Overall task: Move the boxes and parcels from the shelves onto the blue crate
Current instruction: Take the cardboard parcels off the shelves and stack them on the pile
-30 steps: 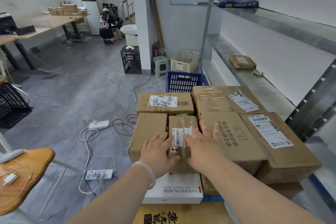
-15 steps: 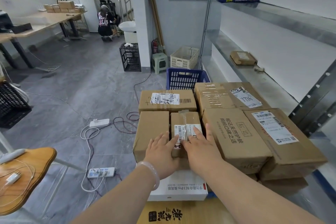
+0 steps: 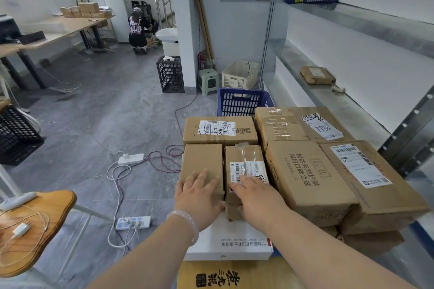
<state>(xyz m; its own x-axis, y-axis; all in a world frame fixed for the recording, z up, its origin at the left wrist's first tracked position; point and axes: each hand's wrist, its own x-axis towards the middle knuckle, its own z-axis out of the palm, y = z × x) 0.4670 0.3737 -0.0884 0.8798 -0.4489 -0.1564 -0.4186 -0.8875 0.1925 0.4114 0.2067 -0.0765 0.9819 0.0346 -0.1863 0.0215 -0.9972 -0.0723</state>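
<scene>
Left hand [image 3: 198, 195] and right hand [image 3: 256, 197] lie flat on two small boxes.
Head view: the left hand, fingers straight, rests on the plain box [image 3: 202, 162], the right hand likewise on the taped box [image 3: 244, 162] beside it (sides touching). The blue crate [image 3: 237, 103] stands behind the pile; one parcel [image 3: 315, 74] lies on the shelf [image 3: 328, 101].

A single camera sits at the person's head, facing forward and tilted well down; its wide angle bows the long grey metal shelves [image 3: 328, 96] along the right margin; the stack of brown cardboard boxes [image 3: 305, 178] lies close beneath the lens and fills the lower right; both forearms enter from the bottom edge, the left grip [image 3: 199, 195] and right grip [image 3: 256, 197] lying near the frame's centre; just beyond the stack a blue slatted plastic crate [image 3: 242, 103] shows; the grey tiled floor [image 3: 105, 112] recedes to the upper left, where a long wooden worktop [image 3: 58, 30] stands far off and small.
</scene>
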